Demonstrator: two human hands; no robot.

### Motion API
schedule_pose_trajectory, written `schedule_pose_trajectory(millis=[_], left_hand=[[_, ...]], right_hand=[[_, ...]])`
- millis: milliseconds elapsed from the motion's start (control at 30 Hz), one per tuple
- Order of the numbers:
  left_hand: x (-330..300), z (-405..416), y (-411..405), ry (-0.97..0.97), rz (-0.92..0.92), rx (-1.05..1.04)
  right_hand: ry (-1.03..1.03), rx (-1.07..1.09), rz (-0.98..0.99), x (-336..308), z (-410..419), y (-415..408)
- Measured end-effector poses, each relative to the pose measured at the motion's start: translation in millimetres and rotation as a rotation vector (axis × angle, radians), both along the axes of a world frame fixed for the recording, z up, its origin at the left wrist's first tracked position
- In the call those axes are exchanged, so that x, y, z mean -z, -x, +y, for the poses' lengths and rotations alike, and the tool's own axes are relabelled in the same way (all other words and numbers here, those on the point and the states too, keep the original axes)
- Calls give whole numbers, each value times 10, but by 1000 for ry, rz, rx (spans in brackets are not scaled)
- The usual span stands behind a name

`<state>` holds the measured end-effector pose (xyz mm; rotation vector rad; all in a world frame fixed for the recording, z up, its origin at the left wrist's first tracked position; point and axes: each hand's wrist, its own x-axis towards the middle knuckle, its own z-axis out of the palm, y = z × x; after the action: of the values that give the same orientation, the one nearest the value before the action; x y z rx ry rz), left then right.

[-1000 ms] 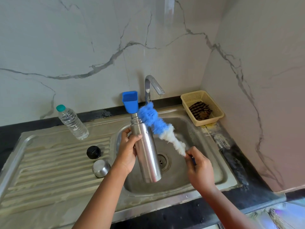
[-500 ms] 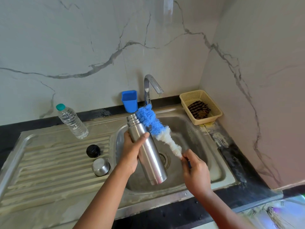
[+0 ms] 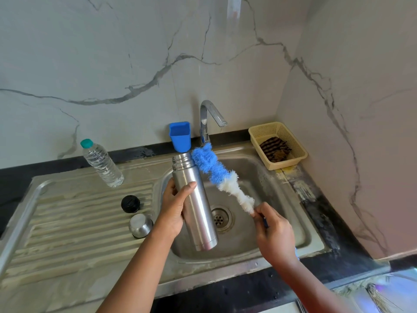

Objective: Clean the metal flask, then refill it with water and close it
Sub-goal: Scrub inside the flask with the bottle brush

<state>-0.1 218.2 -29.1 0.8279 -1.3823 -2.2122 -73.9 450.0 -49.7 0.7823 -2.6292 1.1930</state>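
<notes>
Left hand [image 3: 174, 207] wraps the tall stainless-steel flask [image 3: 195, 203], uncapped, tilted over the steel sink basin [image 3: 266, 177]. Right hand [image 3: 274, 231] grips the handle of the blue-and-white fluffy bottle brush [image 3: 220, 176], its blue tip just beside the flask's mouth. Black round stopper [image 3: 130, 203] and small steel cup [image 3: 140, 225] sit left on the draining surface.

head view | worn high, faced forward and down | close over sink [image 3: 282, 249] | wall corner far right
</notes>
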Motion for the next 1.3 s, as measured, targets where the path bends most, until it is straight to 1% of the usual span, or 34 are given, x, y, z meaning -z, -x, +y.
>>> schedule_pose_trajectory(millis=[67,133,267,433,533,667,767,867,1000,1100,1200,1300], left_hand=[[-3,-44,-14,22,2,3],[4,-73,-24,30,4,4],[29,-92,-14,-5,21,-48],[79,-73,8,-45,19,-51],[79,-88,-2,-49,-21,-48],[39,-63,-20,-73,-77,1],[43,-46,-17,-22,-88,11],[54,-37,-5,43,-56,38],[74,-24,11,-13,-58,-7],[126,-68,-17,-66,-38,6],[133,-107,-50,-46,-17,-7],[112,-133,-52,-36,-8,-3]], right_hand=[[22,-23,14,13,-5,-29],[33,-9,-13,24,4,-21],[51,-53,18,11,-14,-50],[29,25,-24,-8,-99,-47],[23,-61,49,-20,-103,-93],[20,15,-6,12,-141,-61],[9,-38,41,-1,-149,-83],[8,-13,9,-1,-154,-52],[15,-91,52,24,-135,-77],[12,-26,-3,54,-146,-67],[16,-70,39,46,-138,-59],[16,-38,7,41,-128,-33]])
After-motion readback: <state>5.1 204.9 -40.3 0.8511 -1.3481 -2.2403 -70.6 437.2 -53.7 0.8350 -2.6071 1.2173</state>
